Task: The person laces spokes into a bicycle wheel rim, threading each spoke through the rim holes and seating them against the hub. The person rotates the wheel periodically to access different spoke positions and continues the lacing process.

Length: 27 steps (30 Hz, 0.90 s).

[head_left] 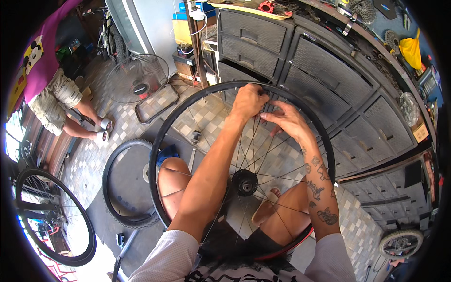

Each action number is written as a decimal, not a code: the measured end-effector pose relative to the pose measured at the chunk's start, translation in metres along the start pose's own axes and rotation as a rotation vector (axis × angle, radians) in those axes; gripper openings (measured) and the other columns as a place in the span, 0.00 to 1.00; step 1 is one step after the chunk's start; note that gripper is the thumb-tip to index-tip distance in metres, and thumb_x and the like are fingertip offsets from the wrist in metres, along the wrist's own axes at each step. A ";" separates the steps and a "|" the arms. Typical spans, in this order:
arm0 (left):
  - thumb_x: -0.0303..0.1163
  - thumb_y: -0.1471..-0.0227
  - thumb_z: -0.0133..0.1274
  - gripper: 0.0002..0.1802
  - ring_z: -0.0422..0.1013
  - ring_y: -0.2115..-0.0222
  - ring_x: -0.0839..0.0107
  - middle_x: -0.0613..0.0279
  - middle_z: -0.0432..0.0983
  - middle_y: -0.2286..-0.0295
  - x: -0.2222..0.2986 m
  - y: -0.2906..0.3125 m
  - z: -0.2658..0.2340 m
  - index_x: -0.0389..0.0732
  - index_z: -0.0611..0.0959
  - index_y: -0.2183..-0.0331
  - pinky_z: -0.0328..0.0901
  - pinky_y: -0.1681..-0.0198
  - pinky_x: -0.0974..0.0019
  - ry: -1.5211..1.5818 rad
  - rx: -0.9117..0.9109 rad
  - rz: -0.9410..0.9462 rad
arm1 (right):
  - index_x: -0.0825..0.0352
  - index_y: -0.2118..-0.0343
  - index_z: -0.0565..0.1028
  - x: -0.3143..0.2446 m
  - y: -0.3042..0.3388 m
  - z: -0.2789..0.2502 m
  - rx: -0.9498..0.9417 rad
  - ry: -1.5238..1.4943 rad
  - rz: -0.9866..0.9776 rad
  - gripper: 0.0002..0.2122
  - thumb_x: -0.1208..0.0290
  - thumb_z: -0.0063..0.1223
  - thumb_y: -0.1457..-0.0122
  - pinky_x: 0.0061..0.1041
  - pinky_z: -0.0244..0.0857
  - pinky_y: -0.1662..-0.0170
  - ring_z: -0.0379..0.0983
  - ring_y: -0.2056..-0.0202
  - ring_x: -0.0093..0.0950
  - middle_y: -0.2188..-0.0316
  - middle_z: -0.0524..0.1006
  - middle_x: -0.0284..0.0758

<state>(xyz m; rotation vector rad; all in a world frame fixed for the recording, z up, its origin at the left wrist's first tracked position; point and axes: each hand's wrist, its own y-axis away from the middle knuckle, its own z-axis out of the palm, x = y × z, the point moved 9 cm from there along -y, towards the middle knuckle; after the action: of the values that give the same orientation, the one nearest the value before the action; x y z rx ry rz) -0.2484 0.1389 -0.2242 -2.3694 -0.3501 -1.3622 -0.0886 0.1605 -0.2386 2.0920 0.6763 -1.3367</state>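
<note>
Sleeves of pale mesh sit lowest in the frame, and from them both forearms run up to a black bicycle wheel point(162, 141) standing on my lap, filling the centre, hub point(245, 182) just below middle. I judge the work is at a spoke end by the top of the rim, and it goes best if the wheel stays braced on the knees while only the fingertips turn. Left hand point(247, 101) has its fingers curled shut, pinching at the rim's inner edge. Right hand point(286, 121) pinches thumb to forefinger on a spoke, other fingers loosely spread. Dark drawer cabinets point(329, 70) fill the upper right; a tyre point(110, 188) lies on the tiled floor, lower left; another person stands upper left
</note>
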 end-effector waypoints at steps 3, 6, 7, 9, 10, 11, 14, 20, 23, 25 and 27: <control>0.28 0.40 0.58 0.12 0.76 0.84 0.70 0.54 0.80 0.79 0.001 0.006 0.000 0.26 0.85 0.62 0.69 0.81 0.61 0.128 -0.064 -0.043 | 0.78 0.33 0.65 0.001 -0.001 -0.003 0.022 -0.073 0.030 0.39 0.57 0.71 0.38 0.21 0.65 0.79 0.82 0.79 0.25 0.61 0.88 0.42; 0.29 0.42 0.57 0.14 0.80 0.82 0.62 0.48 0.82 0.78 0.002 0.010 -0.004 0.25 0.84 0.62 0.75 0.77 0.59 0.197 -0.085 -0.063 | 0.79 0.34 0.66 0.000 0.000 -0.003 0.047 -0.131 0.029 0.39 0.55 0.70 0.38 0.21 0.63 0.82 0.82 0.80 0.27 0.62 0.87 0.45; 0.28 0.40 0.56 0.13 0.79 0.82 0.63 0.49 0.81 0.78 0.004 0.009 -0.010 0.25 0.83 0.61 0.74 0.78 0.61 0.252 -0.076 -0.032 | 0.79 0.34 0.66 -0.002 0.000 -0.005 0.067 -0.106 0.007 0.39 0.55 0.70 0.38 0.20 0.62 0.83 0.82 0.80 0.27 0.62 0.87 0.45; 0.28 0.37 0.54 0.13 0.79 0.83 0.64 0.53 0.80 0.78 -0.002 0.008 -0.020 0.26 0.81 0.58 0.73 0.82 0.63 0.371 -0.136 -0.054 | 0.80 0.36 0.67 0.000 0.001 -0.007 0.102 -0.106 0.023 0.37 0.55 0.69 0.37 0.19 0.59 0.85 0.82 0.81 0.27 0.63 0.87 0.46; 0.28 0.36 0.53 0.12 0.78 0.83 0.64 0.55 0.79 0.78 -0.007 0.010 -0.026 0.28 0.79 0.58 0.73 0.82 0.64 0.431 -0.125 -0.067 | 0.79 0.37 0.68 0.002 0.001 -0.009 0.131 -0.059 0.032 0.35 0.55 0.69 0.37 0.22 0.61 0.83 0.82 0.80 0.28 0.64 0.87 0.45; 0.28 0.35 0.52 0.11 0.78 0.84 0.64 0.57 0.77 0.78 -0.011 0.012 -0.032 0.29 0.78 0.57 0.72 0.82 0.65 0.490 -0.110 -0.074 | 0.77 0.38 0.70 0.004 0.000 -0.012 0.140 -0.033 0.050 0.34 0.55 0.68 0.37 0.24 0.63 0.82 0.83 0.79 0.30 0.64 0.87 0.44; 0.29 0.32 0.49 0.14 0.79 0.82 0.63 0.56 0.76 0.75 -0.031 0.023 -0.040 0.27 0.75 0.52 0.73 0.82 0.65 0.609 -0.022 -0.123 | 0.73 0.43 0.75 -0.023 -0.004 -0.042 0.484 0.382 -0.198 0.29 0.53 0.68 0.37 0.35 0.70 0.74 0.84 0.74 0.39 0.65 0.87 0.42; 0.28 0.30 0.47 0.18 0.78 0.81 0.64 0.57 0.76 0.71 -0.030 0.042 -0.019 0.29 0.73 0.44 0.73 0.82 0.65 0.715 0.027 -0.174 | 0.66 0.44 0.80 -0.047 -0.073 -0.036 0.310 0.720 -0.199 0.32 0.40 0.63 0.39 0.47 0.72 0.44 0.80 0.47 0.49 0.51 0.84 0.49; 0.28 0.29 0.46 0.16 0.77 0.83 0.66 0.59 0.75 0.72 0.016 0.047 -0.044 0.33 0.74 0.43 0.71 0.83 0.66 0.744 0.068 -0.007 | 0.64 0.47 0.82 -0.088 -0.064 -0.043 0.373 0.861 -0.262 0.34 0.35 0.63 0.42 0.46 0.74 0.46 0.82 0.50 0.48 0.54 0.85 0.48; 0.30 0.28 0.47 0.16 0.76 0.84 0.68 0.60 0.75 0.73 0.060 0.052 -0.073 0.35 0.74 0.44 0.71 0.84 0.67 0.766 0.094 0.076 | 0.62 0.49 0.83 -0.134 -0.031 -0.065 0.476 0.858 -0.317 0.33 0.34 0.64 0.44 0.44 0.75 0.48 0.83 0.53 0.46 0.57 0.86 0.46; 0.31 0.28 0.47 0.16 0.76 0.84 0.68 0.61 0.75 0.72 0.124 0.063 -0.108 0.35 0.74 0.43 0.70 0.84 0.68 0.787 0.104 0.292 | 0.57 0.51 0.85 -0.199 0.018 -0.091 0.597 0.833 -0.467 0.31 0.34 0.64 0.44 0.45 0.75 0.50 0.84 0.56 0.44 0.62 0.86 0.43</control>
<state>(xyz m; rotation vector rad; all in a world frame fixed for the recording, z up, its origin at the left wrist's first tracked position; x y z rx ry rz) -0.2445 0.0373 -0.0808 -1.5466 0.1428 -1.9083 -0.0936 0.1875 -0.0208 3.1690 1.2811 -0.8889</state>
